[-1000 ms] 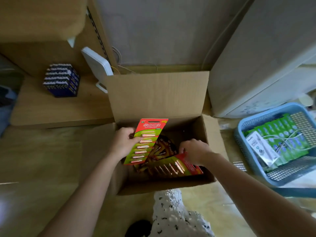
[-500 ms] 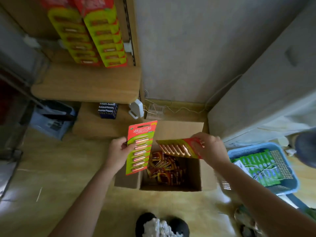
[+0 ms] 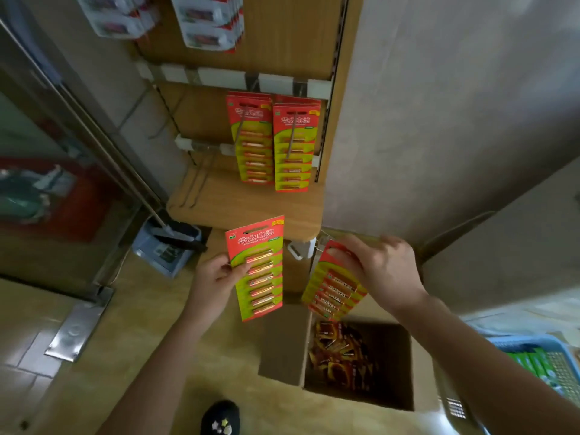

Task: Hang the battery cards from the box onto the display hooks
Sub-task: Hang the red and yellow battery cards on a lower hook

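My left hand [image 3: 215, 277] grips a red and green battery card [image 3: 259, 268] by its left edge, held upright above the floor. A second battery card [image 3: 332, 287] hangs tilted from my right hand [image 3: 381, 271], which pinches its red top. Below them stands the open cardboard box [image 3: 282, 356] with more battery packs [image 3: 342, 350] inside. On the wooden display panel above, two stacks of the same cards [image 3: 273, 142] hang from metal hooks [image 3: 295, 133].
A wooden shelf [image 3: 244, 202] juts out under the hung cards. White blister packs [image 3: 207, 23] hang higher up. A blue basket [image 3: 539, 362] with green packs sits at the right, a blue dustpan [image 3: 166, 246] at the left, a grey wall behind.
Both hands have risen out of the box, each with a card. My view has tilted up from the box to the display panel and its hung cards.
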